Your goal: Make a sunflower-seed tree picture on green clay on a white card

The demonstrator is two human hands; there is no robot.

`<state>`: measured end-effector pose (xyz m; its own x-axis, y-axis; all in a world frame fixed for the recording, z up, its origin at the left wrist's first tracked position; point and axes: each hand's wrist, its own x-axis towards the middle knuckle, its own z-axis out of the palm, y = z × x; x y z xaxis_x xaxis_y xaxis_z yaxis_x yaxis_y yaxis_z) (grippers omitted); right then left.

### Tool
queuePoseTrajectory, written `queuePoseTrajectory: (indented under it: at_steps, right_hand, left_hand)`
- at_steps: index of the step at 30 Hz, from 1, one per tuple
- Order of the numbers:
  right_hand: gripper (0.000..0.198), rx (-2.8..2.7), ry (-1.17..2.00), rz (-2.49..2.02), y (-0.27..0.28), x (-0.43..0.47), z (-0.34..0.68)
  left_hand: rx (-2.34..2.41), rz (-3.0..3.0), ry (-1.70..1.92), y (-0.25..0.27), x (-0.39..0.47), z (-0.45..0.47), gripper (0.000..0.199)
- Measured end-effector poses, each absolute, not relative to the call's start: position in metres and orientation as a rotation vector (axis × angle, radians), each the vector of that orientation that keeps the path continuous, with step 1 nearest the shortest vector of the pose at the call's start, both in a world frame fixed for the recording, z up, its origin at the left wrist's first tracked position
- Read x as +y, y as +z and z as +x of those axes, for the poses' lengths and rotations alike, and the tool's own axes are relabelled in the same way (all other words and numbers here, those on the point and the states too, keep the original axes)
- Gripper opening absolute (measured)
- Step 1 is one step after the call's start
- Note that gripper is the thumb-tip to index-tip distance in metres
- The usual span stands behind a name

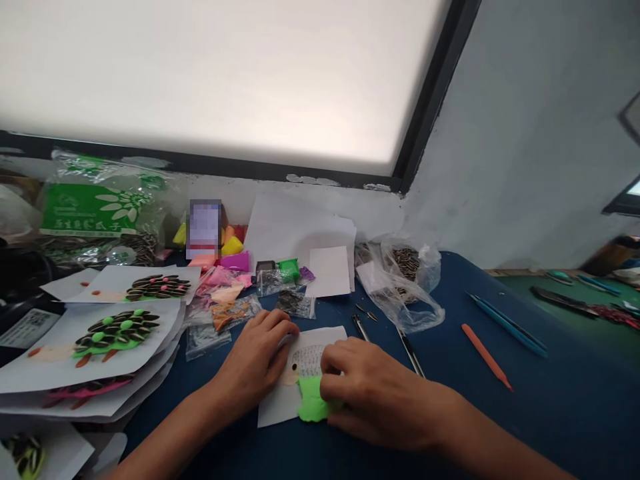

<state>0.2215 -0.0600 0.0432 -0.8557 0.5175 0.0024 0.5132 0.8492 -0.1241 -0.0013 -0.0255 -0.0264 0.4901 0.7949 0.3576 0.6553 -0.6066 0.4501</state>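
A sheet of white paper (280,407) lies on the blue table, with a hedgehog-like outline drawn on it, a dark eye and a peach-coloured patch of clay at the snout. Bright green clay (313,401) is spread over the lower part of the drawing and hangs past its lines. My right hand (375,393) is closed over the green clay's right side, fingers curled against it; the fingertips are partly hidden. My left hand (260,353) lies with its fingers fairly flat on the paper's upper left edge, beside the drawing, holding nothing.
Finished sunflower-seed hedgehog pictures (117,333) are stacked at left. Behind lie clay packets (235,263), blank paper (327,270) and a plastic bag of seeds (407,273). Tweezers (507,323), an orange marker (485,357) and a pen (410,350) are on the right.
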Motion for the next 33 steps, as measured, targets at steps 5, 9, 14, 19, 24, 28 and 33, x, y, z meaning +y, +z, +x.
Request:
queuePoseTrajectory:
  at_steps: [5,9,14,19,24,28,33]
  right_hand:
    - [0.012,-2.929,-0.001,-0.776,0.039,-0.065,0.219]
    - [0.018,-2.79,-0.064,-0.795,0.033,-0.06,0.221]
    - [0.018,-2.767,0.037,-0.804,0.029,-0.057,0.223]
    - [0.017,-2.722,0.079,-0.835,0.027,-0.057,0.223]
    - [0.016,-2.686,0.065,-0.876,0.022,-0.055,0.223]
    - [0.017,-2.653,0.048,-0.93,0.019,-0.054,0.222]
    - [0.015,-2.569,0.107,-0.989,0.015,-0.051,0.219]
  left_hand:
    - [1.221,2.477,0.791,-0.025,-0.027,-0.001,0.023]
    - [1.223,2.451,0.773,-0.025,-0.027,0.0,0.025]
    - [1.2,2.277,0.701,-0.014,-0.028,-0.005,0.025]
    - [1.197,1.89,0.448,0.011,-0.031,-0.022,0.065]
    - [1.228,2.039,0.292,0.018,-0.035,-0.018,0.098]
    - [1.227,2.147,0.282,0.013,-0.035,-0.009,0.101]
    - [1.21,2.159,0.318,0.009,-0.034,-0.011,0.1]
